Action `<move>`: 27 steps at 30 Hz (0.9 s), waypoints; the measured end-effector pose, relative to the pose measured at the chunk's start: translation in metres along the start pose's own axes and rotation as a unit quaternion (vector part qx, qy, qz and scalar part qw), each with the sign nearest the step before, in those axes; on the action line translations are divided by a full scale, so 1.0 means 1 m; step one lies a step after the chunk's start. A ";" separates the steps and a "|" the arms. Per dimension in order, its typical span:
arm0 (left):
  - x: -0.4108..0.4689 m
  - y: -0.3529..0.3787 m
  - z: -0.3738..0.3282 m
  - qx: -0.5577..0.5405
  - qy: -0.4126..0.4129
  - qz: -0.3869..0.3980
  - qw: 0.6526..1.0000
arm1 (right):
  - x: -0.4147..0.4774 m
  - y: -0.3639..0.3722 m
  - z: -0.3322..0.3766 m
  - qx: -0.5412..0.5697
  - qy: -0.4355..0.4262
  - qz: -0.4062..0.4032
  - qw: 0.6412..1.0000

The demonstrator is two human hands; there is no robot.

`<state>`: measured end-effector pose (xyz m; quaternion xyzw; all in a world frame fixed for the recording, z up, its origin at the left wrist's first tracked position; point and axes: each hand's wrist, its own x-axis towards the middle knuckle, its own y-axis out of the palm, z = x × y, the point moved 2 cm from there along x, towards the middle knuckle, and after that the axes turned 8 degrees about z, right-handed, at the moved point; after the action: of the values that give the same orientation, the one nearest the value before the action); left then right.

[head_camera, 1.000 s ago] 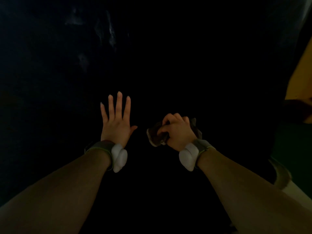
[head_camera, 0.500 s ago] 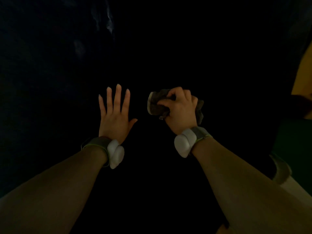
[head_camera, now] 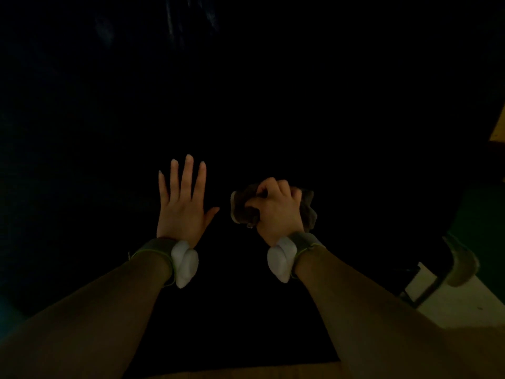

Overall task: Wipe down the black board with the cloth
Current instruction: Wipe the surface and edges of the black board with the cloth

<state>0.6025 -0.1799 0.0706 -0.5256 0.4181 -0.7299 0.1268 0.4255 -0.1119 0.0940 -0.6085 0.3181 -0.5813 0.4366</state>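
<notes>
Plainly the wiping stroke seems in hand: at centre frame the right hand (head_camera: 276,214) grips the bunched cloth (head_camera: 241,207), fingers (head_camera: 269,186) curled round it, against the black board (head_camera: 300,105) filling the view. Just left, the left hand (head_camera: 181,209) lies flat, fingers straight, holding nothing. Next, I judge, comes a firm sweep over unwiped board.

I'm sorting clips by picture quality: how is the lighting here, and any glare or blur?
Head view: very dim; the black board nearly vanishes, with faint glare streaks near its top. Head view: the left hand, right hand and cloth are readable though slightly soft.
</notes>
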 end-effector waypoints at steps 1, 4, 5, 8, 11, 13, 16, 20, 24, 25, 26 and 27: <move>0.001 0.003 0.001 0.008 0.000 -0.003 1.000 | -0.001 0.002 0.000 0.009 -0.001 0.005 1.000; 0.005 0.008 0.004 0.024 -0.005 -0.005 1.000 | -0.002 -0.014 0.000 0.032 -0.005 -0.002 0.999; 0.006 0.011 0.004 0.023 -0.007 -0.007 1.000 | -0.002 -0.023 0.000 0.035 -0.014 -0.015 0.999; 0.007 0.018 0.008 0.033 -0.010 -0.012 0.999 | 0.001 -0.054 0.002 0.071 0.006 -0.130 0.989; 0.008 0.021 0.009 0.044 -0.009 -0.014 0.999 | 0.013 -0.066 0.001 0.074 0.016 -0.209 0.975; 0.008 0.022 0.008 0.038 -0.006 -0.020 0.999 | 0.016 -0.056 0.002 0.057 0.017 -0.174 0.983; 0.009 0.017 0.006 0.024 -0.005 -0.030 0.999 | 0.016 -0.038 0.002 0.028 0.003 -0.212 0.977; 0.004 0.011 0.001 0.019 -0.010 -0.028 0.999 | 0.016 -0.023 0.001 0.029 -0.023 -0.263 0.964; -0.001 0.007 -0.002 -0.003 -0.010 -0.033 0.999 | 0.003 0.004 0.000 0.015 -0.010 -0.222 0.975; -0.003 0.008 -0.003 -0.012 -0.010 -0.031 0.999 | 0.001 0.011 0.001 0.014 -0.001 -0.207 0.978; -0.007 0.009 -0.004 -0.019 -0.009 -0.026 0.999 | -0.002 0.018 0.000 0.019 0.003 -0.190 0.982; -0.013 0.012 -0.005 -0.022 -0.008 -0.020 1.000 | -0.005 0.025 -0.002 0.024 0.004 -0.159 0.987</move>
<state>0.6009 -0.1768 0.0532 -0.5421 0.4228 -0.7187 0.1036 0.4260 -0.1179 0.0693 -0.6381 0.2052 -0.6534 0.3518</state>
